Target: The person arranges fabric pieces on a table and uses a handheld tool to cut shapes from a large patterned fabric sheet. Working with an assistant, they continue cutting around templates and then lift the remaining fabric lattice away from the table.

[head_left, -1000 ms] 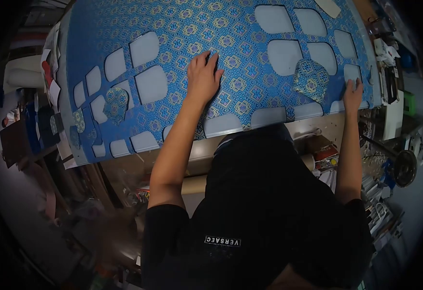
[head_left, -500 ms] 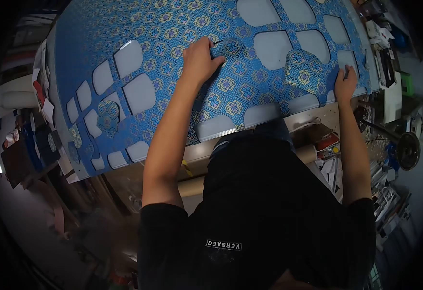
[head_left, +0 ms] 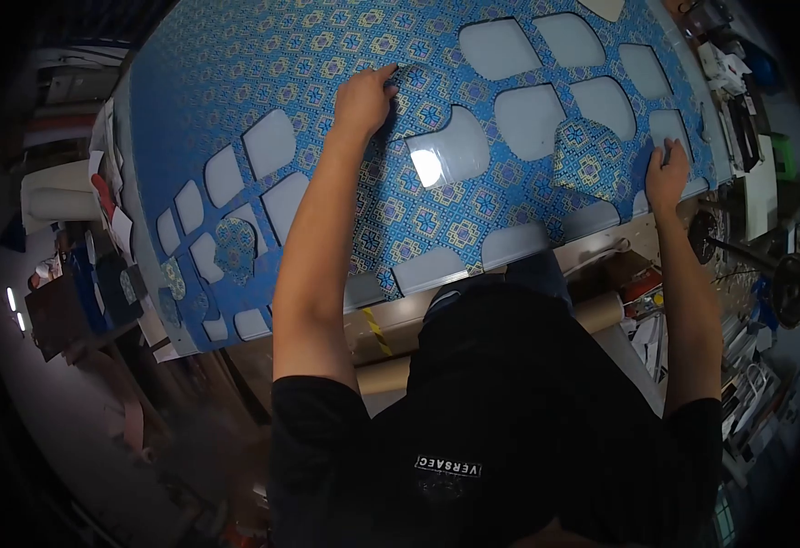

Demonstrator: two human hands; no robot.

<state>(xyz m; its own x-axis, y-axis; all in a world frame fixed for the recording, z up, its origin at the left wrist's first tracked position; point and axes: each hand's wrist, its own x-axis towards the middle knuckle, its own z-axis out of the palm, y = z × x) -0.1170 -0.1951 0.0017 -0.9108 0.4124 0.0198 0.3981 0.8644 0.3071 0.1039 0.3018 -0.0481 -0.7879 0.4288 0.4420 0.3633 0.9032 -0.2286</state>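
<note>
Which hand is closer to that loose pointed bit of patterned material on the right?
The right hand. It is just right of the pointed piece, a small gap away; the left hand is well to its left, across the patterned sheet.

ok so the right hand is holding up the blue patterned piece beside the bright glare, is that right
No, it is the left hand, as the head view shows; it is holding up the blue patterned piece beside the bright glare.

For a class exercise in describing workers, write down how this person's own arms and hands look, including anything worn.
The left hand and right hand are ungloved, and the forearms are bare, with no watch in sight. The T-shirt sleeves are short and black.
</note>
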